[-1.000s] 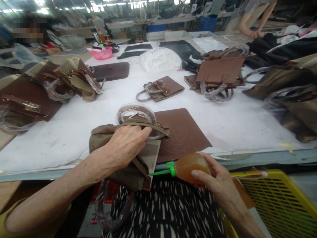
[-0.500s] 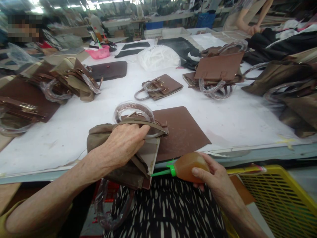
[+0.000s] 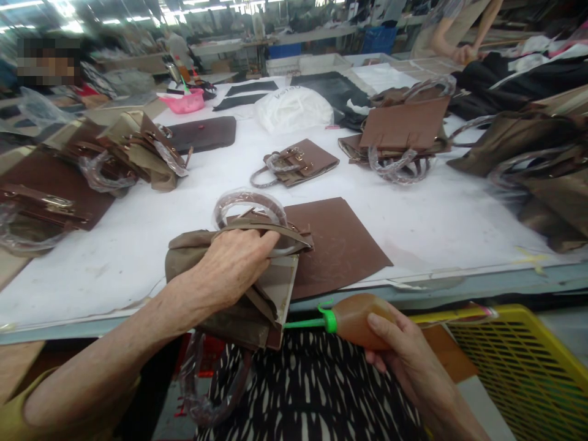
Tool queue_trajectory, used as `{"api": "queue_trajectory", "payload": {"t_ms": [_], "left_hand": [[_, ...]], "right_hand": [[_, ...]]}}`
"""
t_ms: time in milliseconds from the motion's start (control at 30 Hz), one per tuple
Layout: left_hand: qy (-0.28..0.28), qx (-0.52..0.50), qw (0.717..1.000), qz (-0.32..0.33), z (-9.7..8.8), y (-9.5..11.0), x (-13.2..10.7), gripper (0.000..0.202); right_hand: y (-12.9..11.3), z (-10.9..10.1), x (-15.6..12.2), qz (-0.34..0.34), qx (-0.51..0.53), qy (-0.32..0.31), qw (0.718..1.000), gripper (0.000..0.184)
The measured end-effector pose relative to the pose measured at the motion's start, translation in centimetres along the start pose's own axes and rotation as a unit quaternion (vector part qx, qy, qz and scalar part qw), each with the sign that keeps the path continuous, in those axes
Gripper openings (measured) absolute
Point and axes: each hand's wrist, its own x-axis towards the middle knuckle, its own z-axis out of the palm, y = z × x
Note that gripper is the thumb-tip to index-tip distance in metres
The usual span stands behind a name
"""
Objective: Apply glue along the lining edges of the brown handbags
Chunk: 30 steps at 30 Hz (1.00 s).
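Note:
My left hand (image 3: 236,263) is closed on the olive-brown lining at the opening of a brown handbag (image 3: 250,321). The bag is tilted over the table's front edge, one plastic-wrapped handle (image 3: 250,199) standing up and the other hanging toward my lap. In my right hand (image 3: 399,340) lies a squeeze bottle (image 3: 361,315) of amber liquid, held sideways. Its thin green nozzle (image 3: 305,323) points left, the tip close to the lower corner of the bag's pale inner panel (image 3: 282,278); whether it touches I cannot tell. My left fingertips are partly hidden in the fabric.
A flat brown panel (image 3: 342,245) lies behind the bag on the white-covered table (image 3: 193,202). Further back are a small handbag (image 3: 307,160), more bags (image 3: 404,122) on both sides, a white plastic bundle (image 3: 294,110) and a pink basket (image 3: 184,103). A yellow crate (image 3: 528,349) stands lower right.
My right hand and the bottle have moved slightly to the right, drawing the nozzle along with them. My left hand keeps its hold on the bag, which has barely shifted.

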Motion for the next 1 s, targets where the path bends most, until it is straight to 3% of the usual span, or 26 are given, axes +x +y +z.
{"api": "queue_trajectory", "payload": {"t_ms": [300,500,667,867,1000], "left_hand": [[-0.027,0.007,1.000,-0.009,-0.1,0.0,0.0,0.006],[0.009,0.002,1.000,0.003,0.3,-0.2,0.0,0.006],[-0.002,-0.003,1.000,0.004,0.1,-0.3,0.1,0.007],[-0.029,0.002,1.000,-0.005,-0.4,-0.2,0.3,0.008],[-0.021,0.001,1.000,-0.001,-0.7,-0.3,0.5,0.008]], "right_hand": [[0.8,0.6,-0.4,0.036,0.027,0.002,0.999,0.036],[1.1,0.6,-0.8,0.035,0.035,-0.009,0.999,0.034],[1.1,0.5,-1.3,0.050,0.003,-0.035,0.998,0.035],[0.7,0.7,-2.2,0.020,-0.033,0.022,0.999,0.041],[-1.0,1.6,-3.3,-0.029,-0.112,0.097,0.989,0.054]]}}
